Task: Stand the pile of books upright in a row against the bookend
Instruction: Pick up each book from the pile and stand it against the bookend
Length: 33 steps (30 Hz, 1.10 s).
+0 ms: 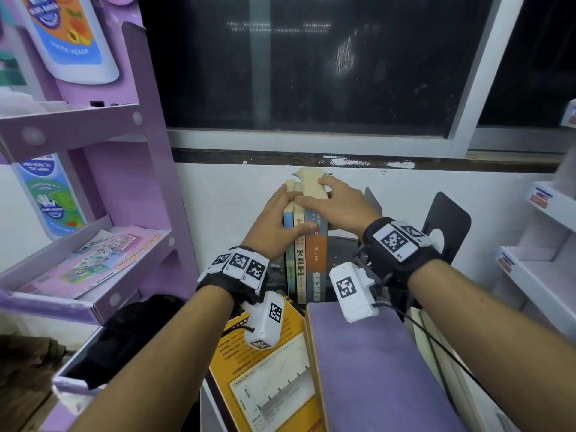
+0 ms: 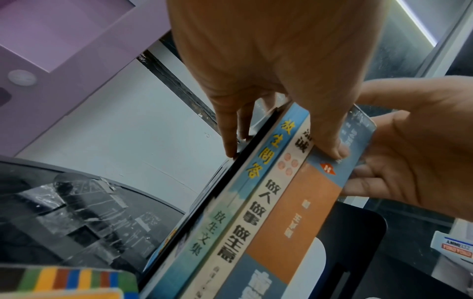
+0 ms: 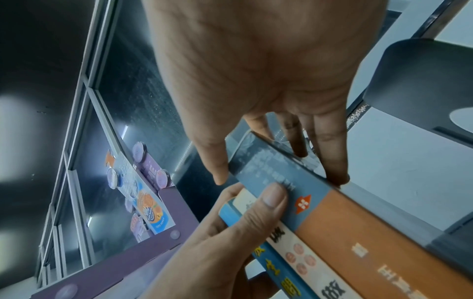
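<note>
Three books stand upright with their spines toward me: a thin blue book (image 1: pixel 289 269), a cream book (image 1: pixel 300 266) and a thick blue-and-orange book (image 1: pixel 316 260). My left hand (image 1: pixel 274 222) holds them from the left, fingers (image 2: pixel 230 141) down the outer cover and thumb (image 3: pixel 274 194) across the spines. At the top, my right hand (image 1: pixel 339 204) grips the thick book (image 3: pixel 332 222), thumb on its left and fingers down its right cover. A black bookend (image 1: pixel 448 219) stands apart to the right, and is also visible in the right wrist view (image 3: pixel 422 85).
A yellow book (image 1: pixel 268 369) and a purple-covered one (image 1: pixel 367 369) lie flat in front. A purple display stand (image 1: pixel 149 182) rises on the left with a black bag (image 1: pixel 131 332) below. White shelves (image 1: pixel 545 260) are at the right. A white wall and dark window are behind.
</note>
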### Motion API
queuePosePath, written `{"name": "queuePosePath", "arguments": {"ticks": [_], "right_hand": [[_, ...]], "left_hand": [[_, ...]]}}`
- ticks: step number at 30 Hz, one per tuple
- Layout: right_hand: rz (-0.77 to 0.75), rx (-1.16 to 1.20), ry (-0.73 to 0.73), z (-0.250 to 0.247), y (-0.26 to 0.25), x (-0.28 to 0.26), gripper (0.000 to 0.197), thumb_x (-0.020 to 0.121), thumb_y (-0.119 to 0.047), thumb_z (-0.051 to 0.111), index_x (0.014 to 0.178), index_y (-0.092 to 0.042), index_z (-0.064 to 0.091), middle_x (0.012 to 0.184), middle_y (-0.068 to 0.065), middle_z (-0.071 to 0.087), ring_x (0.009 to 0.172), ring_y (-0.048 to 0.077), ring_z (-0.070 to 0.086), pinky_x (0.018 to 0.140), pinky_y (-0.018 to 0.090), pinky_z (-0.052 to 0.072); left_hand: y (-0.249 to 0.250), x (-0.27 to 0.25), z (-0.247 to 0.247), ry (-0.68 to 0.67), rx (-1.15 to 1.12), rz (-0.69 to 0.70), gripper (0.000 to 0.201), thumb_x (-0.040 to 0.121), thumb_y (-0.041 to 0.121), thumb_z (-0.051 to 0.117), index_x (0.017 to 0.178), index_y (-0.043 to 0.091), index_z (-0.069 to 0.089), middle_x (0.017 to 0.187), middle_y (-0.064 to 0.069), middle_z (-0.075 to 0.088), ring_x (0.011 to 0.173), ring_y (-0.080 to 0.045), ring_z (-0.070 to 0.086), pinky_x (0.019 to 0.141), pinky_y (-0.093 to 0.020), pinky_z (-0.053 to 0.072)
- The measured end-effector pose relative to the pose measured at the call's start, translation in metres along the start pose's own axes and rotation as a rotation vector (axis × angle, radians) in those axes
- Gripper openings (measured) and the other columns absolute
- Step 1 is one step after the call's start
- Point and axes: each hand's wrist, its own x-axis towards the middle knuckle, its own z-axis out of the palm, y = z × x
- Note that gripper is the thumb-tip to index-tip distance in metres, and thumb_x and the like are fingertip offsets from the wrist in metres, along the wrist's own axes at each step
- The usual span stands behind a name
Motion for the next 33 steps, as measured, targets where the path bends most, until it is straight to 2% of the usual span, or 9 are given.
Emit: {"name": "queuePosePath", "arguments": {"ticks": [2,3,6,8,14,22,25,28,33], "right_hand": [[-0.007,0.015,0.000,0.000,0.002,-0.001,0.074,0.083,-0.051,0.066,0.144,-0.020,0.038,0.131,0.006,0.057,0.111,0.023,0.058,0.089,0.036,0.053],[-0.011,0.028,0.000,0.001,0.003,-0.002,0.070,0.084,-0.049,0.066,0.143,-0.020,0.039,0.130,0.005,0.057,0.111,0.022,0.058,0.087,0.033,0.052],[-0.009,0.058,-0.012,0.000,0.006,-0.006,0.066,0.086,-0.044,0.065,0.142,-0.023,0.038,0.131,0.004,0.058,0.112,0.022,0.059,0.090,0.032,0.051],[-0.012,0.056,-0.037,-0.002,0.007,-0.010,0.068,0.087,-0.042,0.065,0.145,-0.023,0.034,0.131,0.004,0.058,0.111,0.023,0.060,0.092,0.037,0.052],[-0.034,-0.017,-0.064,-0.012,0.010,-0.027,0.061,0.089,-0.037,0.061,0.144,-0.024,0.037,0.132,0.005,0.059,0.111,0.020,0.059,0.085,0.030,0.049],[0.046,-0.212,-0.154,-0.043,0.017,-0.072,0.061,0.088,-0.050,0.060,0.136,-0.015,0.046,0.134,0.005,0.052,0.114,0.022,0.053,0.087,0.033,0.046],[0.092,-0.310,-0.238,-0.052,0.019,-0.094,0.059,0.091,-0.051,0.054,0.131,-0.008,0.051,0.121,0.010,0.059,0.099,0.023,0.054,0.071,0.027,0.041],[0.149,-0.336,-0.302,-0.053,0.025,-0.113,0.058,0.094,-0.048,0.052,0.127,-0.001,0.054,0.124,0.015,0.059,0.104,0.027,0.059,0.075,0.030,0.042],[0.232,-0.262,-0.324,-0.040,0.041,-0.138,0.051,0.091,-0.042,0.060,0.120,0.000,0.059,0.089,0.008,0.059,0.074,0.021,0.057,0.063,0.029,0.048]], "left_hand": [[0.002,-0.003,-0.001,-0.010,-0.037,-0.036,0.068,0.083,0.036,0.071,0.141,0.025,0.038,0.154,-0.001,0.032,0.133,-0.011,0.040,0.109,-0.025,0.035],[0.003,-0.004,-0.002,-0.016,-0.064,-0.060,0.067,0.083,0.036,0.071,0.141,0.026,0.038,0.146,-0.002,0.044,0.125,-0.016,0.051,0.103,-0.033,0.045],[0.009,-0.011,-0.005,-0.021,-0.103,-0.120,0.064,0.086,0.031,0.068,0.141,0.027,0.036,0.126,-0.002,0.059,0.102,-0.016,0.064,0.082,-0.028,0.055],[0.014,-0.016,-0.008,-0.033,-0.128,-0.150,0.064,0.088,0.029,0.066,0.143,0.027,0.033,0.128,0.000,0.057,0.102,-0.019,0.065,0.083,-0.033,0.057],[0.028,-0.032,-0.014,-0.059,-0.145,-0.230,0.071,0.088,0.026,0.067,0.146,0.030,0.028,0.140,0.000,0.050,0.107,-0.025,0.064,0.093,-0.049,0.052],[0.043,-0.062,-0.014,-0.148,-0.033,-0.344,0.070,0.091,0.034,0.062,0.147,0.030,0.021,0.146,-0.002,0.046,0.120,-0.025,0.054,0.096,-0.042,0.047],[0.046,-0.073,-0.012,-0.257,0.038,-0.412,0.070,0.092,0.040,0.059,0.148,0.027,0.019,0.138,-0.002,0.052,0.113,-0.023,0.057,0.091,-0.040,0.049],[0.048,-0.083,-0.009,-0.318,0.034,-0.462,0.068,0.090,0.046,0.060,0.144,0.023,0.027,0.131,-0.001,0.058,0.106,-0.026,0.060,0.089,-0.041,0.047],[0.054,-0.100,0.006,-0.379,0.164,-0.503,0.081,0.072,0.072,0.056,0.135,0.022,0.047,0.132,-0.001,0.057,0.115,-0.024,0.056,0.103,-0.044,0.044]]}}
